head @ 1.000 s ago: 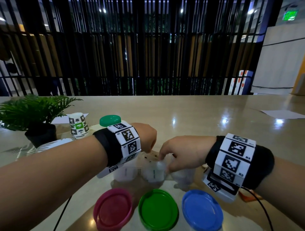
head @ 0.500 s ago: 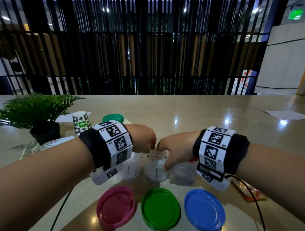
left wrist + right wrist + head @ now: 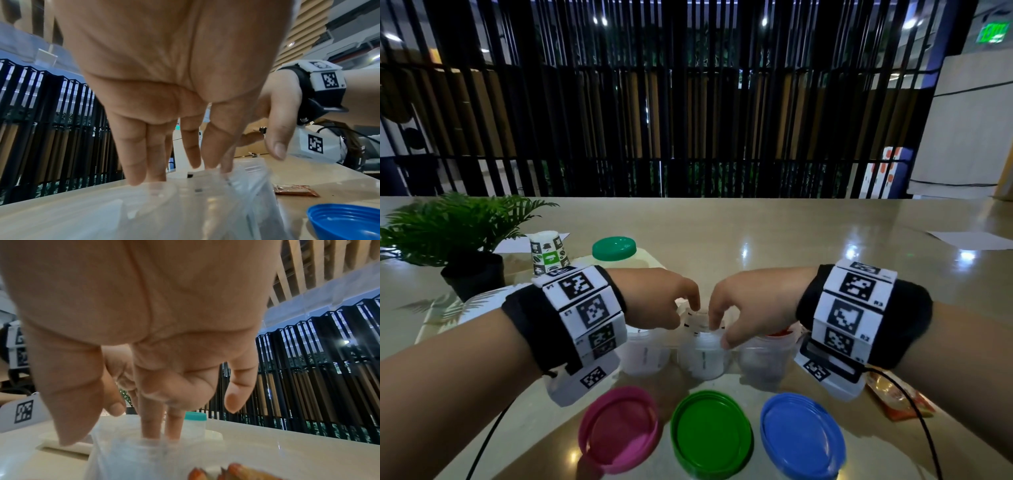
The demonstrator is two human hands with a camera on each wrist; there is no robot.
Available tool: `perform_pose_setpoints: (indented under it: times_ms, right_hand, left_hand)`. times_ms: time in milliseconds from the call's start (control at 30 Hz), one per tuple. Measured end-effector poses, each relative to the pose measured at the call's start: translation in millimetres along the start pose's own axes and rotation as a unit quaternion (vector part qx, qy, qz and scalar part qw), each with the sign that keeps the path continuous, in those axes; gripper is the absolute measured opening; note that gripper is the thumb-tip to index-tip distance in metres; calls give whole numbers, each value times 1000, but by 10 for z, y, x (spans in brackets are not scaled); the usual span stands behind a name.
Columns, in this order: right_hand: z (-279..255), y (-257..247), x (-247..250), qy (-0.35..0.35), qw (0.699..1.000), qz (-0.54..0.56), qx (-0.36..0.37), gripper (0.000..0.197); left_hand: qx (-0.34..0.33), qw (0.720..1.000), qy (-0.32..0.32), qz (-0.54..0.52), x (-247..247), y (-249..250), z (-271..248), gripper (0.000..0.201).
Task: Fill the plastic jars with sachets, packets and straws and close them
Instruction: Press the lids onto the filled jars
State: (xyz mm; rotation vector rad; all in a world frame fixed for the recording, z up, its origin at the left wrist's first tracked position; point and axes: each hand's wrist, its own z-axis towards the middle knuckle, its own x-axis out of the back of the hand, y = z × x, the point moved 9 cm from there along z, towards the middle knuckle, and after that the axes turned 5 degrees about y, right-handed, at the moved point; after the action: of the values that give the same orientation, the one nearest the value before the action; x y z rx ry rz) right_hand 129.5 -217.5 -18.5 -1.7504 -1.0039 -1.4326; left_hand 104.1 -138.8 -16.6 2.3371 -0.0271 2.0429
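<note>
Here the fingertips (image 3: 714,323) of the right hand (image 3: 750,305) dipped into the mouth of the middle jar (image 3: 702,356), pressing on the white sachets (image 3: 697,322) with black marks that stood up out of it. The fingers were bent downward and held narrow; whether they pinched a sachet or only pushed it I could not tell. The left hand (image 3: 654,298) met it from the other side, its fingers (image 3: 144,154) nearly straight and close together, tips touching the rim and the sachet tops.

The middle jar stood between the left jar (image 3: 645,356) and the right jar (image 3: 762,363), all three clear plastic and open, set side by side. Orange-red packets (image 3: 236,472) showed in the right jar's mouth. The two wrists and their black bands with white coded tags hid much of the outer jars from the head camera.

In front of the jars three lids lay on the table (image 3: 756,233): a pink lid (image 3: 619,428), a green lid (image 3: 710,435) and a blue lid (image 3: 803,438), in a row. An orange packet (image 3: 900,401) lay on the table under the right forearm, crossed by a black cable. Behind the left wrist stood a printed paper cup (image 3: 549,253), a container with a green cap (image 3: 614,247) and a potted plant (image 3: 458,233). A dark slatted fence closed the far side.
</note>
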Motion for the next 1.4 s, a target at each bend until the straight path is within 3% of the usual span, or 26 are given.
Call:
perform_pose_setpoints:
  times_ms: [133,400,533,633,833,1067,1233,1400]
  right_hand:
    - [33,3,-73,-5,1000,-19,4,46]
    - [53,-6,-100,-14,999,-28,4,54]
    - [-23,-66,136,43,999,10,19,41]
    - [-52,-129,36,0,1000,7,17,32]
    - [-15,-23,-89,-39,999,-27,-21,41]
    - [-23,61,5,-8,999,-33,-27,47]
    - [-25,51,-105,-34,998,-56,-11,52]
    - [-71,21,77,8,1000,-2,21,37]
  left_hand:
    - [-45,999,-1,-8,-5,101,-31,38]
    - [-37,996,-24,72,-61,104,-64,49]
    - [-34,996,-14,79,-70,86,-41,49]
    - [-33,998,-12,49,-48,72,-44,45]
    - [-60,997,-25,40,-84,79,-72,35]
    - [-82,992,-29,90,-159,128,-46,44]
    - [-84,992,-23,87,-155,123,-48,44]
    - [-71,996,-2,62,-93,103,-64,38]
